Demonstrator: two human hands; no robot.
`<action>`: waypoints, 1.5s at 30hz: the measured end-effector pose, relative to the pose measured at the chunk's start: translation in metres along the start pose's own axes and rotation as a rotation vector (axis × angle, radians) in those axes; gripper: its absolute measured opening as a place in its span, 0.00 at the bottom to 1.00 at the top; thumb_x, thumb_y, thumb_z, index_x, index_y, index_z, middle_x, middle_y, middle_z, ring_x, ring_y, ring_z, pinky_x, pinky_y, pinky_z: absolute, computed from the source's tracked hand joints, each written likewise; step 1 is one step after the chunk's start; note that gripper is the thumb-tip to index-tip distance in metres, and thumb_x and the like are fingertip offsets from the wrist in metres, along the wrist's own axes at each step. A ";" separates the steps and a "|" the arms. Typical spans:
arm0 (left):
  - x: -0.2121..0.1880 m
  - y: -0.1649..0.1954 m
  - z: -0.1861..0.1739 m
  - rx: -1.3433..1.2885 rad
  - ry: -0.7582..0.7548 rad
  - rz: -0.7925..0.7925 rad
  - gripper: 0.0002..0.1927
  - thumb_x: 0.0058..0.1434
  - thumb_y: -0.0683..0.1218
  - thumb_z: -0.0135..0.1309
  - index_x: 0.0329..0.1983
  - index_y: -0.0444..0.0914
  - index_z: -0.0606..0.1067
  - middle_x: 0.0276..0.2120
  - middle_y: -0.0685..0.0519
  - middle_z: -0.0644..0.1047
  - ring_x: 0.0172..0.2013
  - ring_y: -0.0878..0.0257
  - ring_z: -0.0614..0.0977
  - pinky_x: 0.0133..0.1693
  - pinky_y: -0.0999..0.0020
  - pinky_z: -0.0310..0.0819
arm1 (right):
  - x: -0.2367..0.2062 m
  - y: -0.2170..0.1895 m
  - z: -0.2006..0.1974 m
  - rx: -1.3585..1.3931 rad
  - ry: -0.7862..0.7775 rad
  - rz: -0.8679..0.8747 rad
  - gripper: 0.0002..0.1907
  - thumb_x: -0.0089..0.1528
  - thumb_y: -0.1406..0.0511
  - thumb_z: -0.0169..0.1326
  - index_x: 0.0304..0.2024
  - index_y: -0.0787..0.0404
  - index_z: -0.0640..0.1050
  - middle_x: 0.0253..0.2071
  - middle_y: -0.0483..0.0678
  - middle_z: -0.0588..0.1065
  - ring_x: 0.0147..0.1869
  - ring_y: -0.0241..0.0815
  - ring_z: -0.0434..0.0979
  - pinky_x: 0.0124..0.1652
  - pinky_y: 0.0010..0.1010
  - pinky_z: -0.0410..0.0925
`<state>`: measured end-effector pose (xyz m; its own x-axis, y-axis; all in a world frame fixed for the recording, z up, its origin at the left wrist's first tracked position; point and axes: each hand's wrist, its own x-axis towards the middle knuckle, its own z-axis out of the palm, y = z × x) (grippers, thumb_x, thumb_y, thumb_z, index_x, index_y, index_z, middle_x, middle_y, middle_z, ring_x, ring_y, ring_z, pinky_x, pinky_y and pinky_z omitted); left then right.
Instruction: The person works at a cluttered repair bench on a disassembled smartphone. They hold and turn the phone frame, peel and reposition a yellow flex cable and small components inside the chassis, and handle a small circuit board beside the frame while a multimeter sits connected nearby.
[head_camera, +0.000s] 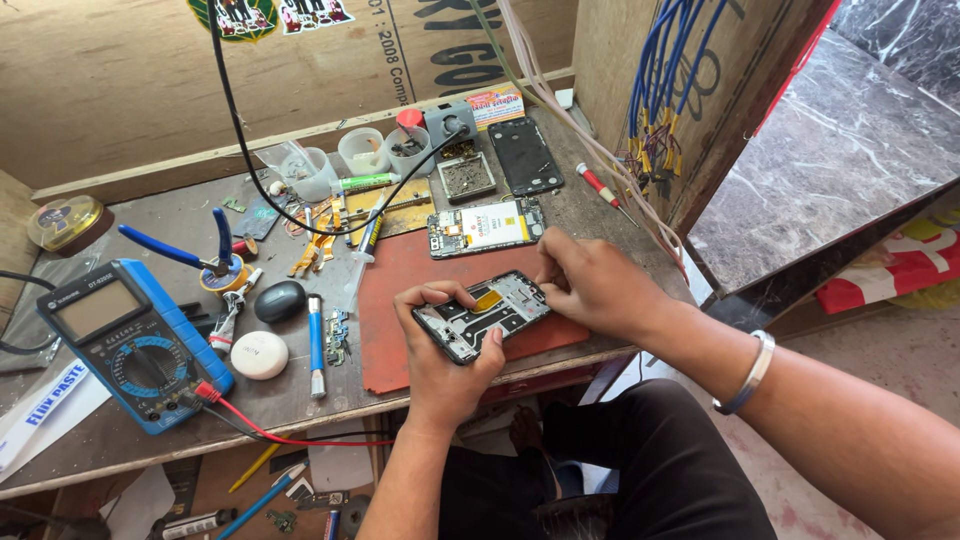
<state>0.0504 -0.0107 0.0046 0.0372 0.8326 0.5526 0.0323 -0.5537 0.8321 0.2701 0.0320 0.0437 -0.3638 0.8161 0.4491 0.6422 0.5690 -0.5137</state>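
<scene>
dark trousers (640, 470) fill the bottom of the view, the person's knees tucked under the edge of the workbench (130, 225) so the work sits close over the lap. just above them the left hand (445, 345) curls around the near end of an opened phone frame (480, 312), thumb across the lower edge and fingers hooked over the top, clamping it so it cannot slide. the right hand (590, 285), with a metal bangle (748, 375) on its wrist, is closed down at the frame's far corner, fingertips pinched there; whether a small part or tool sits between them cannot be told. the frame is held slightly tilted over the red mat (400, 280), which gives a soft, contrasting surface under it. a second opened phone body (487, 227) lies just beyond the mat, and a dark back cover (524, 156) lies further off, set aside but within reach. to the left, well apart from the hands, a blue multimeter (135, 340) lies with its red lead (270, 430) trailing over the bench edge, near blue-handled pliers (195, 255) and a red-handled screwdriver (600, 187) at the right.
</scene>
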 end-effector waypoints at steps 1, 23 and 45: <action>0.000 0.000 0.000 -0.005 0.000 -0.003 0.32 0.52 0.35 0.60 0.53 0.39 0.55 0.46 0.47 0.68 0.46 0.61 0.74 0.51 0.65 0.76 | 0.000 0.000 0.000 0.034 0.000 0.026 0.15 0.56 0.69 0.59 0.41 0.63 0.68 0.32 0.52 0.80 0.38 0.52 0.84 0.36 0.39 0.75; 0.001 0.000 -0.001 -0.005 -0.001 -0.006 0.32 0.52 0.34 0.60 0.52 0.40 0.55 0.46 0.47 0.68 0.45 0.62 0.74 0.50 0.65 0.76 | 0.008 -0.002 0.000 -0.098 -0.020 -0.058 0.14 0.56 0.69 0.59 0.40 0.62 0.69 0.32 0.54 0.79 0.39 0.58 0.81 0.36 0.46 0.71; 0.000 0.002 -0.003 -0.057 -0.040 -0.043 0.31 0.53 0.35 0.60 0.53 0.40 0.54 0.50 0.45 0.71 0.48 0.60 0.78 0.52 0.64 0.78 | -0.006 0.006 0.008 0.250 0.212 0.250 0.14 0.61 0.69 0.60 0.44 0.63 0.69 0.37 0.46 0.80 0.40 0.36 0.82 0.41 0.28 0.73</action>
<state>0.0475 -0.0121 0.0066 0.0766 0.8536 0.5153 -0.0217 -0.5153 0.8567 0.2711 0.0313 0.0322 -0.0538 0.9080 0.4154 0.5000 0.3846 -0.7759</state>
